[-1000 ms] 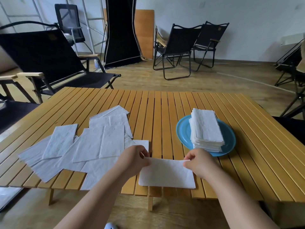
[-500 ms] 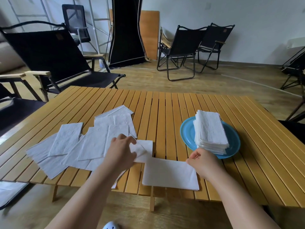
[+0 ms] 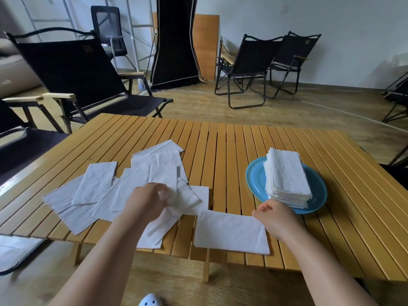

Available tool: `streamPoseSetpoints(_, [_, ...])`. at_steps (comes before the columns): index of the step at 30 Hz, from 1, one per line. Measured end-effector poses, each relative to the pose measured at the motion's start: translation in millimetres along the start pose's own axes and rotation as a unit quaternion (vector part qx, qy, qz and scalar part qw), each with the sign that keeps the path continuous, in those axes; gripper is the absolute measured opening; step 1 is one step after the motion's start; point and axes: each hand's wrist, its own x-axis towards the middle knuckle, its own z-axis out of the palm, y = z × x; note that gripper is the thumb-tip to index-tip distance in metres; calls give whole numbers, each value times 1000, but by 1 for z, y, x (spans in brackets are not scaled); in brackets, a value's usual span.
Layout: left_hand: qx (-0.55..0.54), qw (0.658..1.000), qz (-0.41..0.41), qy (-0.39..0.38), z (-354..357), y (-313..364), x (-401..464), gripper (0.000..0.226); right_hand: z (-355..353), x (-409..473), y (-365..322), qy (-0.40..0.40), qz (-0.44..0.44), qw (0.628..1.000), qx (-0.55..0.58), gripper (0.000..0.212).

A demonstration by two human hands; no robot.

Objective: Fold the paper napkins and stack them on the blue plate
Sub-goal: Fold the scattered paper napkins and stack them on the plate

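Note:
A folded white napkin lies flat near the table's front edge. My right hand pinches its upper right corner. On the blue plate at the right rests a tall stack of folded napkins. Several unfolded napkins are spread over the left half of the table. My left hand is on the near edge of that pile, fingers curled on one loose napkin.
The work surface is a wooden slatted table. Black folding chairs stand to the left and at the back. A light-coloured shoe shows under the table's front edge.
My left hand let go of the folded napkin's left corner and moved left onto the pile of loose napkins. My right hand stayed on the folded napkin's right corner.

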Motion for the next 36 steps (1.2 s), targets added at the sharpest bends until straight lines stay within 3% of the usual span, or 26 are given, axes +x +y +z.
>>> streamPoseSetpoints(6, [-5, 996, 11, 91, -9, 10, -7, 30, -1, 0, -1, -4, 4, 1000, 5, 12])
streamPoseSetpoints(8, [-100, 981, 51, 161, -15, 14, -8, 26, -2, -1, -2, 0, 4, 1000, 10, 11])
streamPoseSetpoints(10, [-219, 955, 87, 178, -25, 26, -15, 26, -1, -1, -2, 21, -10, 999, 23, 9])
streamPoseSetpoints(14, [-432, 893, 119, 35, -40, 51, -37, 25, -3, -6, -10, 38, -99, 990, 90, 21])
streamPoseSetpoints(17, [-589, 793, 118, -103, -44, 63, -50, 26, -4, -14, -20, -34, -135, 958, 250, 41])
streamPoseSetpoints(19, [-665, 727, 99, -139, -46, 67, -51, 26, -4, -16, -23, -74, -139, 929, 334, 61])
streamPoseSetpoints(21, [-701, 697, 75, -135, -47, 68, -47, 24, -6, -15, -25, -113, -133, 908, 381, 77])
streamPoseSetpoints(24, [-699, 707, 26, -101, -42, 64, -41, 21, -9, -16, -29, -114, -152, 901, 390, 58])
streamPoseSetpoints(26, [-682, 725, -8, -94, -37, 61, -38, 21, -9, -18, -31, -79, -158, 909, 377, 57])
streamPoseSetpoints(29, [-618, 777, -53, -113, -29, 59, -32, 45, -8, -17, -32, -15, -153, 923, 353, 58])
streamPoseSetpoints(33, [-544, 831, -34, -110, -26, 65, -34, 70, -9, -18, -30, 2, -183, 938, 296, 59])
streamPoseSetpoints(36, [-519, 848, 15, -105, -26, 68, -37, 50, -8, -18, -27, -22, -192, 944, 269, 50])
